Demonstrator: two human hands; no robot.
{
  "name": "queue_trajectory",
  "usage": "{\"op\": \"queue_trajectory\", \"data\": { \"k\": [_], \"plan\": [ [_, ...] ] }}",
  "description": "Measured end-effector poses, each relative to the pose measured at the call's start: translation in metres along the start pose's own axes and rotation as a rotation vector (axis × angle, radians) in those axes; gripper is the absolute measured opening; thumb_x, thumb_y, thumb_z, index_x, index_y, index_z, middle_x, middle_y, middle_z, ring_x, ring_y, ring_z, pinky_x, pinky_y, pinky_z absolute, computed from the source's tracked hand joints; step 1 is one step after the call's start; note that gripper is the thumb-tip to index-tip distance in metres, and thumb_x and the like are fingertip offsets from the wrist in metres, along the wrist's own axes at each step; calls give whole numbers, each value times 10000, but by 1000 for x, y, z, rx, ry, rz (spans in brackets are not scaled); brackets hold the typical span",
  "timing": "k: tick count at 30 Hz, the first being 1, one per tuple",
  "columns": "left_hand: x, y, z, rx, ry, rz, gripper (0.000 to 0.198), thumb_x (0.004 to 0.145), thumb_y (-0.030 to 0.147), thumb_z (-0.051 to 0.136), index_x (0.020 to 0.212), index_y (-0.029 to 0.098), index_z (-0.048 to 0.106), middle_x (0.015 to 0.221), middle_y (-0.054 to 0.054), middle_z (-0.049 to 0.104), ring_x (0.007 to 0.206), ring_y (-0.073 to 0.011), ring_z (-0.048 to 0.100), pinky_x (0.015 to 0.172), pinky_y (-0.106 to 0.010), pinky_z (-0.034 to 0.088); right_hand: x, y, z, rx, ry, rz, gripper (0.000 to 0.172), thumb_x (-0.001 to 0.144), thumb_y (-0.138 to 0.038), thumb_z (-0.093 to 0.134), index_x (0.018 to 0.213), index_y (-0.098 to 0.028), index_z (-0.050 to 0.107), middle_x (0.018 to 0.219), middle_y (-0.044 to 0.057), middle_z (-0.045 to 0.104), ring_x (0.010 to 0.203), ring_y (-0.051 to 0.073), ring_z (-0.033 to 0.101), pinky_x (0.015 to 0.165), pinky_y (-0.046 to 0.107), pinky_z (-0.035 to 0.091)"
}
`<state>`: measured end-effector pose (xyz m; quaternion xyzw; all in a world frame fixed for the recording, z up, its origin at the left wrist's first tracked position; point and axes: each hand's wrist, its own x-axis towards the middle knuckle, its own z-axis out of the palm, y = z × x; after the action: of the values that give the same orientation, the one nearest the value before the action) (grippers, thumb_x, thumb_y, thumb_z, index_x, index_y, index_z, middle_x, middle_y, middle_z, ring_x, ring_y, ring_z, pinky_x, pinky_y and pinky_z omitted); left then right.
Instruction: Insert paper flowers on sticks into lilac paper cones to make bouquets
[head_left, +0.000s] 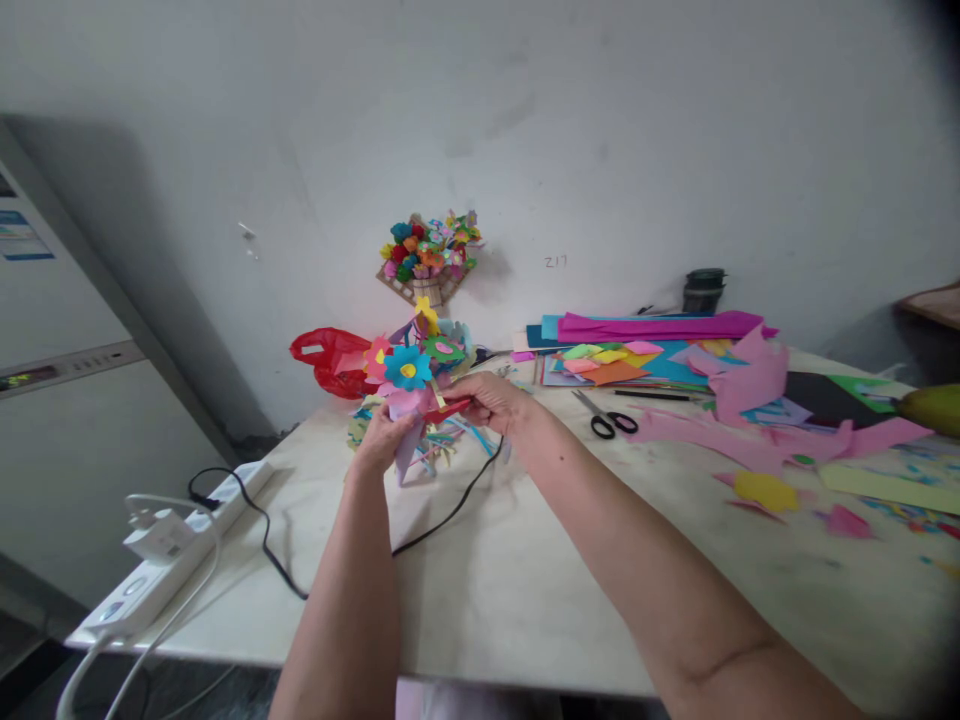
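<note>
In the head view my left hand (381,440) is closed around the lower part of a paper flower bouquet (407,368), whose blue, coral, green and yellow blooms stick up above the fingers. Pale lilac paper (406,450) hangs below that grip. Close on its right, my right hand (491,398) pinches a flat red piece (448,410) against the bouquet's side; it looks like paper, but its exact kind is unclear. Thin coloured paper strips (469,437) lie on the table behind the hands.
A red plastic bag (330,362) lies at the back left. Black-handled scissors (609,418), a pencil (652,396), coloured paper sheets (660,328) and pink scraps (720,435) spread rightward. A black cord (457,505) crosses the table; a white power strip (142,592) sits on the left.
</note>
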<state>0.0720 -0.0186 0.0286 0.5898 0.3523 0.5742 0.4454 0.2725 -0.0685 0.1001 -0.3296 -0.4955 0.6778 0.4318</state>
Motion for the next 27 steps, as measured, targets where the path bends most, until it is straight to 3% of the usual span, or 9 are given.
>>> {"op": "queue_trajectory", "data": {
  "k": [11,16,20,24,27],
  "plan": [
    [-2,2,2,-27,-34,-4,618,403,512,828,822,136,573,603,-16,639,496,-127,566,472,-228,440,-8,-4,5,1,26,-111,179,602,-171,655,522,-148,497,355,-65,426,306,3,187,323,182,69],
    [-3,4,3,-21,-33,-11,633,389,527,826,821,136,577,610,-17,637,495,-129,561,476,-238,438,-5,-3,5,10,71,-123,84,650,-189,657,650,-126,601,385,-43,495,306,18,214,314,194,98],
    [-1,2,1,3,-26,-19,603,423,512,820,829,135,581,620,-21,641,493,-129,564,484,-244,447,-5,-3,6,60,42,-116,146,741,-252,615,666,-128,593,453,-8,558,312,30,306,306,183,102],
    [0,1,-2,-5,-18,6,534,492,516,791,807,148,567,601,-12,627,468,-119,550,454,-232,429,-5,-4,4,134,66,-241,279,816,-330,511,607,-150,548,427,-21,533,273,26,238,291,188,102],
    [-2,2,-3,4,-37,1,517,523,537,771,793,148,563,589,-15,621,452,-114,542,426,-220,409,-3,-4,1,69,41,-365,234,782,-262,499,594,-143,567,443,-12,559,270,21,237,289,182,108]
  ]
}}
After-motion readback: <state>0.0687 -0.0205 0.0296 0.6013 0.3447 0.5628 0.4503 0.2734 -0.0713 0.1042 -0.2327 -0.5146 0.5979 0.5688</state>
